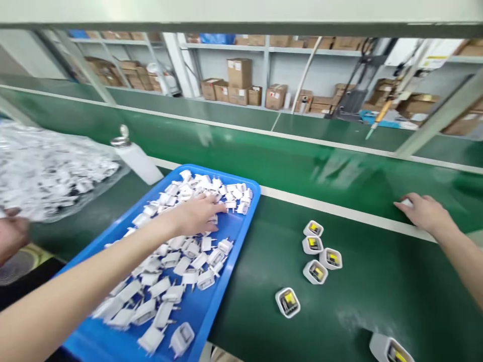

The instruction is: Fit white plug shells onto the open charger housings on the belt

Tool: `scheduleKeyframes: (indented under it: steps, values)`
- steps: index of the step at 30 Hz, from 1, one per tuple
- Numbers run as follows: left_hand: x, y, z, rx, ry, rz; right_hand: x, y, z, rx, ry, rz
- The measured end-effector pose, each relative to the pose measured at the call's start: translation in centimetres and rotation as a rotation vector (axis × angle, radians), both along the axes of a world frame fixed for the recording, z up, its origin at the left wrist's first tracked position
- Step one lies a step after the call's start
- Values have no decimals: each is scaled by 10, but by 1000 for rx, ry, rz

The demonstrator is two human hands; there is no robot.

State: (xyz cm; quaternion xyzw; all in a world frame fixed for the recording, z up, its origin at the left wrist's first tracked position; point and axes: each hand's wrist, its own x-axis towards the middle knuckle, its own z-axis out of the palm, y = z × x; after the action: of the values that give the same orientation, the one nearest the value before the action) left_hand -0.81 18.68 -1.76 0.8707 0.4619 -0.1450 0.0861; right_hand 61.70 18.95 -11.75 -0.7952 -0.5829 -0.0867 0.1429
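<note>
Head view: at far left, a co-worker's hand is just beside a clear plastic bag full of small white pieces, the film seemingly keeping them in one heap. Next comes a tilted white bottle with a metal cap, near the corner of a blue tray. The tray holds many white plug pieces, lying loose at all angles; its raised rim probably stops them scattering. The person's left hand reaches over them, fingers spread and bent; I cannot tell whether its grip has hold of one.

Right of the tray, five white casings stand with open ends up, which likely leaves the yellow parts inside easy to see. Another casing lies tilted near the bottom edge. At far right, the right hand seems to pinch a small white piece between thumb and finger.

The surface is dark green, bordered by a white strip. Behind it run glossy green panels, then shelves of cardboard boxes, and on the right a hanging yellow tool.
</note>
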Motion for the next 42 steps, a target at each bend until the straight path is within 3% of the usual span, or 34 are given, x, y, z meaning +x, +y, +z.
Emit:
scheduleKeyframes:
  steps: [3, 6, 9, 11, 13, 15, 18, 21, 23, 25, 27, 31, 35, 37, 38, 42]
  values:
    - [7, -11, -7, 45, -80, 15, -18, -15, -7, -37, 114, 199]
    - [9, -14, -8, 44, -103, 26, -60, -64, -20, -74, 228, 547]
    - [8, -10, 3, 40, -149, 16, -107, -111, -28, -106, 224, 865]
    - [14, -7, 16, 60, -189, -3, -126, -127, -25, -100, 225, 892]
    - [31, -5, 29, 100, -228, -31, -133, -133, -15, -55, 292, 833]
    - [62, -7, 39, 123, -308, -68, -134, -135, -1, 36, 399, 767]
    - [132, -16, 42, 56, -537, -122, -141, -141, 18, 153, 628, 757]
    - [214, -32, 31, -135, -736, -208, -157, -149, 26, 146, 1051, 811]
    - [263, -42, 21, -315, -801, -235, -164, -152, 23, 149, 1336, 770]
    - [300, -47, 10, -494, -849, -206, -164, -152, 18, 213, 1528, 654]
    - [323, -47, 0, -568, -902, -156, -156, -149, 14, 290, 1615, 542]
    - [336, -40, -10, -440, -966, -139, -139, -143, 15, 319, 1650, 496]
    - [325, -30, -8, -416, -1033, -62, -131, -139, 20, 364, 1684, 452]
    - [316, -24, -7, -388, -944, -41, -129, -138, 20, 360, 1717, 414]
    - [312, -22, -8, -364, -864, -90, -128, -138, 20, 335, 1740, 403]
    - [298, -18, -18, -186, -509, -492, -124, -137, 18, 156, 1869, 435]
